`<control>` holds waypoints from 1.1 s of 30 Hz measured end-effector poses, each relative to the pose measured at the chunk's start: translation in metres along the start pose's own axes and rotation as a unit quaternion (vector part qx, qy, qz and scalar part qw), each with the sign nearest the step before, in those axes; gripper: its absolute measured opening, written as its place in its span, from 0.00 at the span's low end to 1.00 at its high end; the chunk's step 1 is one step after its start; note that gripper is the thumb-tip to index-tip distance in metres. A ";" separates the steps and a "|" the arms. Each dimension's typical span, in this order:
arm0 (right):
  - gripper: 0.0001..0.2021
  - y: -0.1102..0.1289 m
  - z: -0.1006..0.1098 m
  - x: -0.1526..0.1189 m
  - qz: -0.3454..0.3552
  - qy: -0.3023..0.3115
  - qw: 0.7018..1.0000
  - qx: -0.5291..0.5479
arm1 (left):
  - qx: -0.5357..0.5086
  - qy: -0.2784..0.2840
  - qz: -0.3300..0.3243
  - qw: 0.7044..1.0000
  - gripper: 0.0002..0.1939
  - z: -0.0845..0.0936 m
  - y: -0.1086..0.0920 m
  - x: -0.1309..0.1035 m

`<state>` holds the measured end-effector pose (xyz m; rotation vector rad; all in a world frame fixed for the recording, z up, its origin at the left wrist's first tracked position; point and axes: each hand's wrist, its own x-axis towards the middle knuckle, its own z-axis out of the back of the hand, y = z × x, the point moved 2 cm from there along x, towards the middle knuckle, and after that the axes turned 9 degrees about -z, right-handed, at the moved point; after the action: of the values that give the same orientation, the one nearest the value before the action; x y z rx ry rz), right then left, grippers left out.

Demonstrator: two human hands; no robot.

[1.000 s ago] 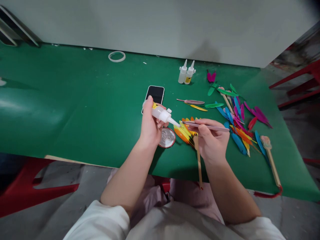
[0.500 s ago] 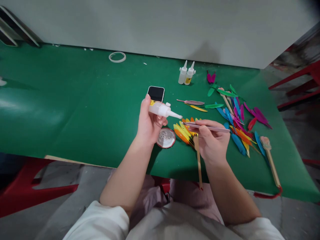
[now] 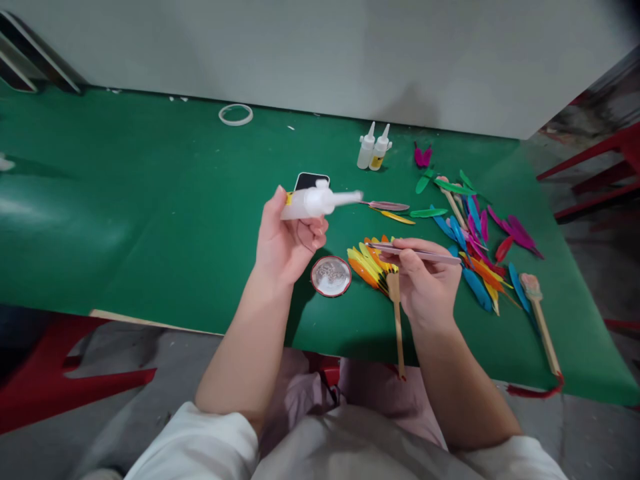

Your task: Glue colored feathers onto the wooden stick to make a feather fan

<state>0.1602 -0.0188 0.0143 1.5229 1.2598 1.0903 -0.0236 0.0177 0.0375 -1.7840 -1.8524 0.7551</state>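
My left hand [image 3: 287,240] is closed round a white glue bottle [image 3: 307,202], held above the table with its long nozzle pointing right. Between the fingers of my right hand [image 3: 427,280] is a pair of metal tweezers [image 3: 415,253], its tips to the left. Beneath them lies a fan of yellow and orange feathers [image 3: 367,267] fixed to a wooden handle [image 3: 397,317] that reaches past the table edge. A round, red-rimmed dish [image 3: 331,276] with small shiny bits sits between my hands. My right hand partly hides the fan.
A phone [image 3: 310,180] lies partly behind the bottle. Two more glue bottles [image 3: 373,150] stand near the wall. Loose coloured feathers [image 3: 473,227] and another wooden handle [image 3: 543,317] with a red cord lie to the right. A white ring [image 3: 235,115] is at the back.
My left hand has moved left and slightly up with the glue bottle, taking the nozzle away from the tweezer tips. My right hand has hardly moved.
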 end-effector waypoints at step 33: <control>0.06 -0.021 0.039 0.014 0.140 0.167 0.871 -0.441 | 0.234 0.034 -0.245 0.940 0.29 0.029 0.004 0.017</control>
<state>0.1940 -0.0053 -0.0141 0.8225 0.5639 1.8512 -0.0403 0.0324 0.0125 -0.9866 -1.7729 0.8307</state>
